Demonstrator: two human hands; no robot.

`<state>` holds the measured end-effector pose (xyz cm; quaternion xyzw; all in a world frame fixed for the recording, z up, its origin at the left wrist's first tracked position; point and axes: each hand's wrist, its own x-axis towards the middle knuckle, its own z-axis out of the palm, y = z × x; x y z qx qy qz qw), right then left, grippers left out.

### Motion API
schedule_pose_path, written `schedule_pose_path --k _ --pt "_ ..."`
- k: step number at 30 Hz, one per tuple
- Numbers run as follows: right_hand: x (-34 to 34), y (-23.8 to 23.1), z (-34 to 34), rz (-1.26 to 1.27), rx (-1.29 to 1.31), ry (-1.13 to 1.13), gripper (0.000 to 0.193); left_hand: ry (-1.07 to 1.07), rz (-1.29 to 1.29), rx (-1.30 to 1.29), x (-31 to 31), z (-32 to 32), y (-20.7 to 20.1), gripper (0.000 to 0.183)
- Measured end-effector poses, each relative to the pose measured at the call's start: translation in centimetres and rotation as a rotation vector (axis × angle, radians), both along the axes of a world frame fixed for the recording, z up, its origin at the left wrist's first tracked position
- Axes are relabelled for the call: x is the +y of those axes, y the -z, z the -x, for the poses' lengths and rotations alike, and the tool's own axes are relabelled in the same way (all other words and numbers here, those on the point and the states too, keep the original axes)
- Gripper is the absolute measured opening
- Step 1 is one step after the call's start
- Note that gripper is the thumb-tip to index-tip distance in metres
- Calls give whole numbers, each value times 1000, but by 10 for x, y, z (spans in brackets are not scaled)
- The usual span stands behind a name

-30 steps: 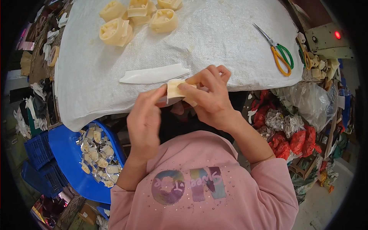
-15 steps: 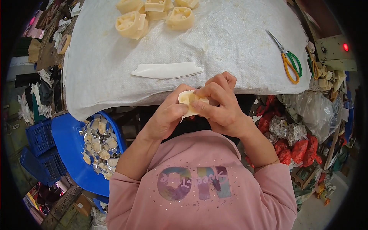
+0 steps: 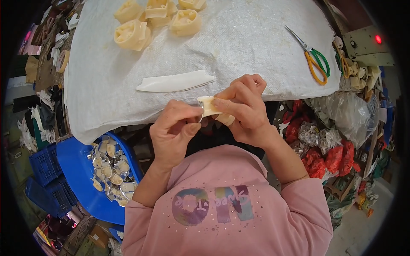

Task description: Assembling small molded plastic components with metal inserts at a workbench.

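Observation:
Between my hands, just off the near edge of the covered table, is a small cream curved piece point(image 3: 209, 107) with a shiny silvery rim on its left side. My right hand point(image 3: 245, 109) grips its right side, fingers on top and bent round it. At the silvery rim, my left hand point(image 3: 173, 128) pinches with its fingertips; the underside of the piece is hidden. A long white strip point(image 3: 175, 81) lies on the table beyond my hands. Farther back sit several cream hollow moulded pieces point(image 3: 185, 23), grouped close together.
Scissors point(image 3: 314, 57) with orange and green handles rest at the table's right. A white woven sheet point(image 3: 256, 47) covers the table. Left of me, a blue plastic container point(image 3: 74, 170) holds several silvery and cream parts point(image 3: 111, 166). Red plastic bags point(image 3: 333, 161) lie at right.
The cream piece has turned, so its silvery rim now shows at the left. My left hand has shifted left, from around the piece to its rim. The whole view has shifted slightly.

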<state>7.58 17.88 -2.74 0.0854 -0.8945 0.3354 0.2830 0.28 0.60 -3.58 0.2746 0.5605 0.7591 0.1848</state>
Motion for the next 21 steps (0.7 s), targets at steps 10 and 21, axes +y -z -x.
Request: schedule_pose_path --k 10,21 --pt "-1 9 -1 55 -66 -108 38 -12 188 97 1 4 -6 16" --pt "3 1 -3 31 -262 -229 45 -127 336 629 1 1 -8 19"
